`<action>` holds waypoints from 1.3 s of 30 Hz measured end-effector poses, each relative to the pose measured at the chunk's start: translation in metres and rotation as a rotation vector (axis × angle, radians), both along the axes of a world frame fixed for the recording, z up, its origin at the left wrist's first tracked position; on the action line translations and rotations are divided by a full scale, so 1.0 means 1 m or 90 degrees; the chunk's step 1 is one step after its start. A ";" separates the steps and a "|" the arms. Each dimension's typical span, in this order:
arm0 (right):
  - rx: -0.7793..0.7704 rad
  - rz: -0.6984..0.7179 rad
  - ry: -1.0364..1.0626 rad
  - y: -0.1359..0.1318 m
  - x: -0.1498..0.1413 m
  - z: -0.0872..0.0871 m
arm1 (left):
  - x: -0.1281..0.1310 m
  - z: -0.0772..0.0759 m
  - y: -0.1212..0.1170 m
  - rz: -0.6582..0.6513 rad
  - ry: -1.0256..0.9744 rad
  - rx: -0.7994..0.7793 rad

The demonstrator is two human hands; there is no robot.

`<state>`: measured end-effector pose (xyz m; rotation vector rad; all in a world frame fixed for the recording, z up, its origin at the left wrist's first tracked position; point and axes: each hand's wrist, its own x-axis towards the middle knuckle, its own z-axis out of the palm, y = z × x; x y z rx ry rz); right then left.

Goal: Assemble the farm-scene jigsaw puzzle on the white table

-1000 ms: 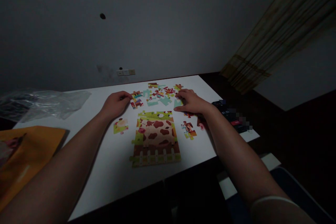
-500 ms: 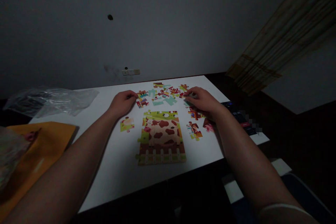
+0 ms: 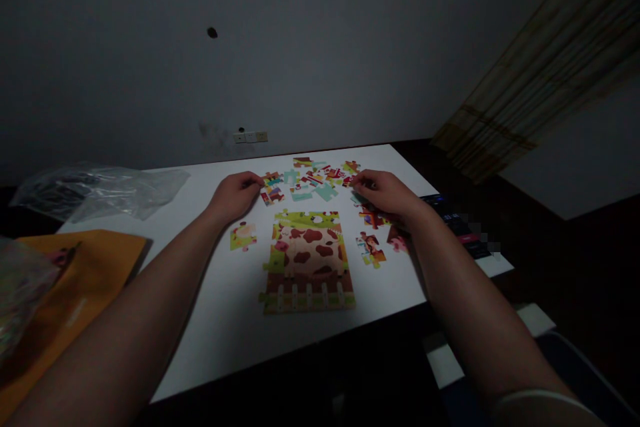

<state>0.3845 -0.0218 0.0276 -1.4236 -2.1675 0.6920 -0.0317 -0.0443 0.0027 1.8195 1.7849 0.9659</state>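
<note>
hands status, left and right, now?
Left hand: fingers curled beside puzzle pieces; grip unclear.
Right hand: fingertips at a red piece; can't tell if held.

Bench [image 3: 210, 347]: open strip on the left between the plastic bag [image 3: 107, 190] and the cow puzzle [image 3: 313, 263], crossed by the left forearm and obstructed by one loose piece [image 3: 243, 236]; far-side passage blocked by scattered pieces [image 3: 315, 180].

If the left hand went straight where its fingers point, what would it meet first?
For the left hand, likely the loose jigsaw pieces at its fingertips; whether they touch is hard to tell.
</note>
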 end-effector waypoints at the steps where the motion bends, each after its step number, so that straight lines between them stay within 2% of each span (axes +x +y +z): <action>1: 0.004 -0.001 -0.004 0.000 0.000 0.000 | 0.000 0.000 0.000 -0.001 0.000 0.001; 4: 0.012 0.007 -0.006 0.001 -0.001 -0.003 | 0.001 0.002 -0.001 0.000 0.003 -0.001; 11: -0.007 0.022 0.085 0.000 -0.009 -0.003 | 0.002 0.003 -0.001 0.008 -0.002 0.000; 19: 0.101 -0.131 -0.035 0.008 0.008 -0.001 | 0.001 0.001 0.000 0.000 -0.005 -0.001; 25: 0.069 -0.134 -0.066 0.009 0.011 -0.003 | 0.001 0.003 -0.001 0.005 -0.003 -0.010; 28: 0.006 -0.110 0.022 0.008 0.006 -0.004 | 0.002 0.003 -0.002 0.002 -0.008 -0.008; 32: -0.069 -0.079 0.215 0.007 0.000 -0.003 | 0.002 0.002 -0.001 0.001 -0.016 -0.002; 35: -0.030 -0.131 0.322 0.008 0.001 0.002 | 0.001 0.002 -0.001 0.001 -0.009 -0.003; 39: 0.060 -0.214 0.361 0.013 0.012 0.007 | 0.000 0.001 0.001 0.002 -0.004 -0.006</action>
